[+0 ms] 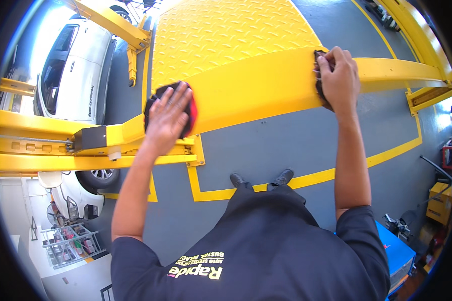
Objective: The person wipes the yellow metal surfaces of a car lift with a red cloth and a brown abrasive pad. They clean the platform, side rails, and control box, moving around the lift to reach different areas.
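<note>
My left hand [166, 118] presses a black cloth with a red edge [193, 111] against the left part of a smooth yellow beam [256, 85]. Its fingers are stretched out over the cloth, and the thumb lies along it. At the beam's right end, my right hand [340, 75] grips a dark cloth [320, 93] with bent fingers. That cloth hangs over the beam's face, partly hidden by the hand. Behind the beam rises a yellow diamond-plate panel [231, 35].
Yellow lift arms [110, 22] and rails [35, 161] stand at the left, near a white pickup [78, 75]. A yellow post [419, 35] rises at the right. Below are the grey floor with yellow lines [306, 182], a blue box [394, 251] and a yellow box [439, 203].
</note>
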Action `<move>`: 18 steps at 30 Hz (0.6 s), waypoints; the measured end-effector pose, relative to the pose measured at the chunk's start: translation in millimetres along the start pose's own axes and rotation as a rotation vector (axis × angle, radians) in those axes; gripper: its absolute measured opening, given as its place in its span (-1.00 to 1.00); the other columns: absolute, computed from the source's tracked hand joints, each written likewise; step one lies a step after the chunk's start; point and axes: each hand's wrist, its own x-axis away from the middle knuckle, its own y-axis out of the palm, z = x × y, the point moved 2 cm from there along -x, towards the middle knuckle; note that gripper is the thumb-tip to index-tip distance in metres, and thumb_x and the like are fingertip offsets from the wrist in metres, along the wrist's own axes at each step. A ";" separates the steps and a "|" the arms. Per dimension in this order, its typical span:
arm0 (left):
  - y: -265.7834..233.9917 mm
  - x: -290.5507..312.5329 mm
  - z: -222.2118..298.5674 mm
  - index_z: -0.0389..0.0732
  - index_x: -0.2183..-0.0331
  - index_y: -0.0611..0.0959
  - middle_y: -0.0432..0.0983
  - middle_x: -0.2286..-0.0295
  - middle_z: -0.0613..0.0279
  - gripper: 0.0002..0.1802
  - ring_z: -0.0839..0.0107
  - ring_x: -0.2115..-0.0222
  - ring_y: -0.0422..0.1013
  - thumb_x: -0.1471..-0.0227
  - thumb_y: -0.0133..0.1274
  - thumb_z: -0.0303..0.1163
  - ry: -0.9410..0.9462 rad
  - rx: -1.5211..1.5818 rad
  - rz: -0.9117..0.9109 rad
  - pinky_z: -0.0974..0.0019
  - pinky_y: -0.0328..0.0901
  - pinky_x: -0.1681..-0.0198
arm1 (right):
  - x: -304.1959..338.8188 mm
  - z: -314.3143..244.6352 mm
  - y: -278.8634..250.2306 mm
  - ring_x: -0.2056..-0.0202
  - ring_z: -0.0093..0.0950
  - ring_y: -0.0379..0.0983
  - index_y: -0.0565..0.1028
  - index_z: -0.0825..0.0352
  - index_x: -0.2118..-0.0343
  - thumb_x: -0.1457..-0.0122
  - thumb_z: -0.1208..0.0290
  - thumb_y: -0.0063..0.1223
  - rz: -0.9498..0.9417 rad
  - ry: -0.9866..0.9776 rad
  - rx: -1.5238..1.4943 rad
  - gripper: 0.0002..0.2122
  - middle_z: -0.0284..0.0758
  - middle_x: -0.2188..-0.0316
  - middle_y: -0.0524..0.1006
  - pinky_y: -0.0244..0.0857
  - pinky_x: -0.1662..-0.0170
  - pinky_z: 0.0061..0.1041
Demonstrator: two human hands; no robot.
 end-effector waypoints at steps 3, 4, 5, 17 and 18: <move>3.7 -37.2 2.2 0.15 -0.49 0.22 -0.03 -0.51 0.40 -0.37 0.14 -0.50 -0.08 -0.47 -0.29 -0.12 -0.043 -0.047 0.039 -0.14 -0.25 -0.51 | 1.6 -0.5 0.7 0.07 -0.17 0.51 0.59 0.28 0.28 -0.29 0.27 0.25 0.020 0.007 -0.045 -0.83 -0.29 0.24 0.58 0.38 0.00 -0.12; 9.6 -43.3 11.4 0.16 -0.49 0.20 -0.04 -0.52 0.40 -0.36 0.15 -0.51 -0.09 -0.48 -0.29 -0.12 -0.022 -0.084 0.042 -0.17 -0.24 -0.51 | 0.9 2.3 0.4 0.08 -0.21 0.54 0.59 0.30 0.27 -0.30 0.29 0.25 -0.010 0.046 -0.107 -0.83 -0.28 0.23 0.59 0.41 0.01 -0.16; 12.6 -50.2 25.4 0.13 -0.50 0.17 -0.07 -0.52 0.39 -0.34 0.13 -0.51 -0.09 -0.47 -0.28 -0.11 0.019 -0.107 0.046 -0.20 -0.25 -0.50 | -1.3 4.7 1.1 0.09 -0.25 0.56 0.59 0.33 0.25 -0.31 0.31 0.25 -0.039 0.088 -0.174 -0.83 -0.28 0.23 0.61 0.44 0.02 -0.21; 40.8 -191.7 221.0 -0.05 -0.47 0.22 -0.02 -0.51 0.29 -0.32 0.06 -0.51 -0.10 -0.46 -0.33 -0.03 0.363 0.005 0.118 -0.27 -0.18 -0.48 | -21.0 79.6 18.5 0.24 -0.42 0.64 0.57 0.40 0.00 -0.35 0.37 0.26 -0.027 0.650 -1.657 -0.74 -0.23 0.20 0.67 0.56 0.14 -0.42; 37.1 -207.8 234.7 -0.07 -0.46 0.25 -0.01 -0.51 0.28 -0.32 0.05 -0.51 -0.10 -0.45 -0.34 -0.04 0.397 0.014 0.102 -0.31 -0.16 -0.47 | -23.6 112.2 32.0 0.29 -0.38 0.64 0.59 0.30 0.00 -0.38 0.27 0.21 -0.147 0.605 -1.784 -0.75 -0.28 0.25 0.67 0.56 0.20 -0.37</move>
